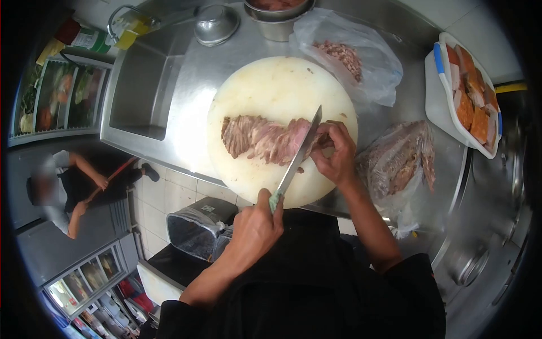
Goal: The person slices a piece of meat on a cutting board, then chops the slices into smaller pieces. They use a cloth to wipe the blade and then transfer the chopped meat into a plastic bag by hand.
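Observation:
On a round white cutting board [248, 85] lies a row of sliced cooked meat [254, 138], its slices leaning on each other. My left hand [255, 229] is closed around the greenish handle of a knife [302, 148], at the board's near edge. The blade slants up and right across the right end of the meat. My right hand [336, 152] is at that end, just right of the blade, with its fingers curled on the end piece of meat. Small scraps lie near the slices.
Diced meat [341, 59] in a plastic bag and metal bowls [216, 25] stand behind the board. Right are bagged meat [398, 161] and a white tub [443, 101] of meat blocks. A sink [144, 96] is left; a bin [195, 231] and another person [62, 186] holding a pole are beyond the counter.

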